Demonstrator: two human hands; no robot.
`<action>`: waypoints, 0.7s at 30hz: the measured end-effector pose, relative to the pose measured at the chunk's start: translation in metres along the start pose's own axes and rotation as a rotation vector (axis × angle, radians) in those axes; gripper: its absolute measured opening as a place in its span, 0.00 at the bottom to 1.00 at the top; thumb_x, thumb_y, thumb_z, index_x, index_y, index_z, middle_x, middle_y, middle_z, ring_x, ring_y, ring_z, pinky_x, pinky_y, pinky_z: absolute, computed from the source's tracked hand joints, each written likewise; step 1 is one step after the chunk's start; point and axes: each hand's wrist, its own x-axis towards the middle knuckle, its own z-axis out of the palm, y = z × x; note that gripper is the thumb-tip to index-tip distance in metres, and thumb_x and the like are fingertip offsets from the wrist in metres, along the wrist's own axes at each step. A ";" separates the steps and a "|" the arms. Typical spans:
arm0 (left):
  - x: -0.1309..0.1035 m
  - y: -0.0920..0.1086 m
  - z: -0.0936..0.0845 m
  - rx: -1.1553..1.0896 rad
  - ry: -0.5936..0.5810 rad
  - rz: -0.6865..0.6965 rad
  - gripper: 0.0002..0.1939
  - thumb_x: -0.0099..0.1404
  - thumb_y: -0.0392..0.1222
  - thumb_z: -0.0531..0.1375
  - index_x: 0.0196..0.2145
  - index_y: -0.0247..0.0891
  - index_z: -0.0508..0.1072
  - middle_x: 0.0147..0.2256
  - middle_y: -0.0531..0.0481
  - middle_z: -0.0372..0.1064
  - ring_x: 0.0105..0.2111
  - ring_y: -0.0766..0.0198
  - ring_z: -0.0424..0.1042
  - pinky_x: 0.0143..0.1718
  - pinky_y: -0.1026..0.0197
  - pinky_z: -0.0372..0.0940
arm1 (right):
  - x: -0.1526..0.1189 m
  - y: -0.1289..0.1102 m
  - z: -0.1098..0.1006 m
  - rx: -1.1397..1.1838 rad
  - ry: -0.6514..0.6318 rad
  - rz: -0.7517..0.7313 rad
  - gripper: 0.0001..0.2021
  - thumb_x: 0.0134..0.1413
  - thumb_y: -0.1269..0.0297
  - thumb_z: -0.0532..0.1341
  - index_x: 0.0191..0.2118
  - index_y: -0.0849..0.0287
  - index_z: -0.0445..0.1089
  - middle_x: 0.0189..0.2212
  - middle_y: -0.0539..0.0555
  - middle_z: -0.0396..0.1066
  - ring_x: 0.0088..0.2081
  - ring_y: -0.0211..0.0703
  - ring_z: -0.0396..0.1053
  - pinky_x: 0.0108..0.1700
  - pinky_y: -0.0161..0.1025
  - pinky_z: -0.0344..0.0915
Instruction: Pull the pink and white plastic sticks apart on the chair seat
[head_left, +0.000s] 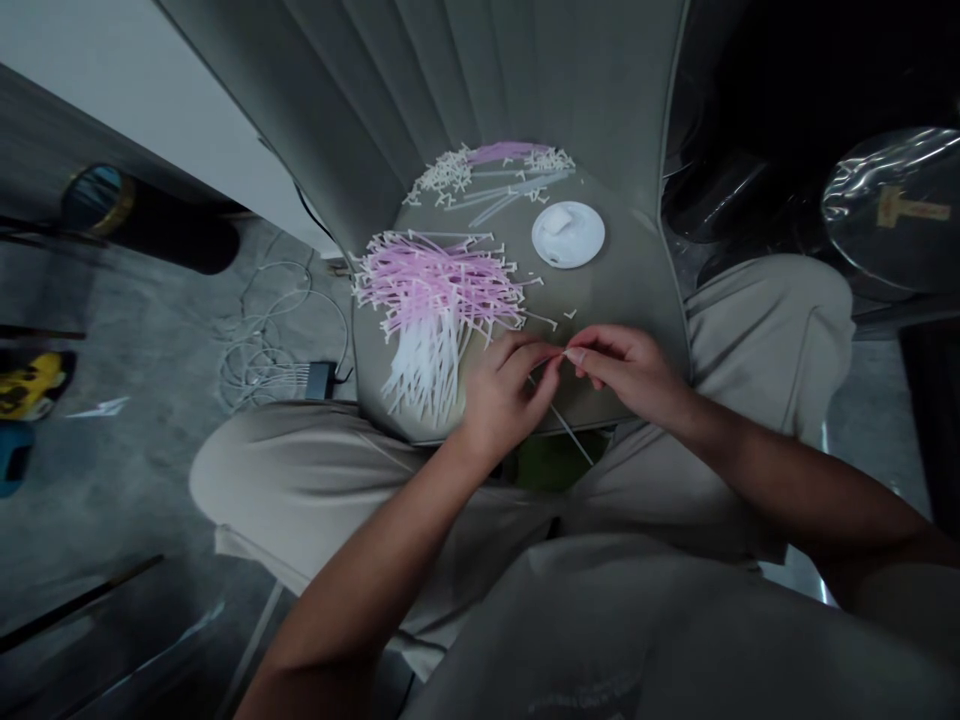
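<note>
My left hand [506, 385] is closed with its fingertips pinched, and a thin white stick [574, 437] slants down from under it past the seat's front edge. Tip to tip with it, my right hand [626, 368] pinches a small whitish piece, mostly hidden by the fingers. Left of my hands lies a heap of pink sticks [442, 275] with small white end pieces, over a fan of white sticks [427, 370]. Just above my fingertips sits a loose white connector [570, 314]. Farther back is a pile of small white connectors [448, 172].
A white dish [592, 238] holding a white lump stands on the grey chair seat [622, 285]. Loose clear sticks [499, 207] lie behind it. The padded backrest [555, 70] rises beyond. Tangled cables [259, 345] lie on the floor at left.
</note>
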 end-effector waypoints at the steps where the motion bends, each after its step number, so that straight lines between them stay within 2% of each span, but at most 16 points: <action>1: 0.000 -0.001 0.001 0.001 0.010 -0.005 0.06 0.66 0.37 0.60 0.41 0.38 0.74 0.37 0.48 0.71 0.38 0.65 0.72 0.40 0.62 0.69 | 0.001 0.000 0.001 -0.004 0.009 -0.010 0.12 0.57 0.55 0.63 0.35 0.59 0.73 0.26 0.47 0.68 0.24 0.31 0.59 0.26 0.32 0.56; 6: 0.002 -0.004 0.006 0.002 0.051 -0.026 0.05 0.66 0.37 0.60 0.40 0.37 0.74 0.37 0.49 0.71 0.38 0.66 0.72 0.40 0.63 0.69 | 0.005 0.002 0.003 -0.035 0.053 -0.054 0.10 0.57 0.57 0.62 0.34 0.58 0.73 0.26 0.47 0.68 0.24 0.31 0.59 0.29 0.33 0.58; 15: 0.005 -0.008 0.014 -0.012 0.037 -0.039 0.05 0.67 0.38 0.60 0.40 0.37 0.75 0.37 0.49 0.72 0.38 0.66 0.71 0.41 0.63 0.67 | 0.008 0.006 0.004 -0.135 0.117 -0.076 0.10 0.59 0.56 0.60 0.35 0.58 0.72 0.27 0.48 0.69 0.27 0.33 0.63 0.30 0.34 0.60; 18: 0.005 -0.012 0.017 -0.010 -0.030 -0.060 0.08 0.68 0.39 0.59 0.41 0.35 0.75 0.38 0.47 0.72 0.39 0.65 0.71 0.42 0.62 0.67 | 0.013 0.004 -0.001 -0.154 0.178 -0.075 0.08 0.57 0.60 0.61 0.34 0.59 0.72 0.26 0.48 0.69 0.27 0.33 0.63 0.30 0.34 0.59; 21: 0.008 -0.012 0.023 0.089 -0.186 -0.103 0.11 0.69 0.41 0.57 0.44 0.34 0.75 0.41 0.45 0.72 0.42 0.62 0.71 0.45 0.59 0.67 | 0.020 0.001 -0.012 -0.193 0.294 -0.063 0.06 0.55 0.62 0.62 0.31 0.59 0.71 0.24 0.47 0.68 0.24 0.32 0.61 0.28 0.34 0.57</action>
